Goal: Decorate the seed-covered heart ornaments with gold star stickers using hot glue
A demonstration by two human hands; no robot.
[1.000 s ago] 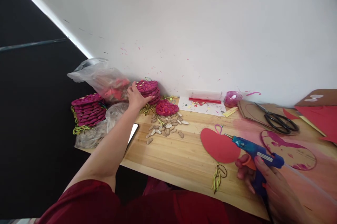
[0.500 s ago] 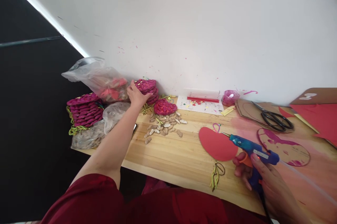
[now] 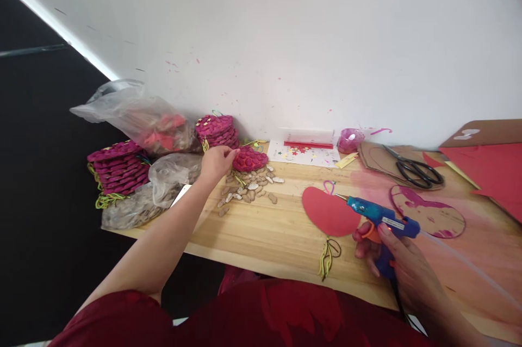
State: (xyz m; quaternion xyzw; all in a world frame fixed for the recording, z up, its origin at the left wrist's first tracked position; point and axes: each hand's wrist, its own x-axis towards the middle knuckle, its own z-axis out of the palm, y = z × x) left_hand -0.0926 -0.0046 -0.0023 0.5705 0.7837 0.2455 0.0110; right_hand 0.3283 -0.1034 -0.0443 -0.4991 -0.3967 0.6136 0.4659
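Note:
My left hand [image 3: 219, 163] reaches across the table with thumb and fingers pinched together at the left edge of a small magenta peanut-covered piece [image 3: 250, 158]. That piece sits at the back of a scatter of peanuts [image 3: 253, 187]. My right hand [image 3: 391, 252] is wrapped round a blue glue gun [image 3: 377, 212], with a finger by its orange trigger. The gun's nozzle points left, above a red heart-shaped cutout [image 3: 328, 214]. A pink loop [image 3: 328, 187] shows at the cutout's top, and a yellow-green tassel [image 3: 327, 260] below it.
Stacks of magenta pieces [image 3: 216, 129] [image 3: 120, 168] and plastic bags [image 3: 159, 129] stand at left. Along the back are a paper sheet with small stars [image 3: 304, 154] and a pink cup [image 3: 349, 140]. Scissors [image 3: 418, 170], a painted cardboard heart [image 3: 434, 215] and red sheets [image 3: 485, 165] lie right.
My left hand has left the back stack of magenta pieces and moved to the lower single piece, its fingers drawing together. My right hand still holds the glue gun. The view has shifted slightly.

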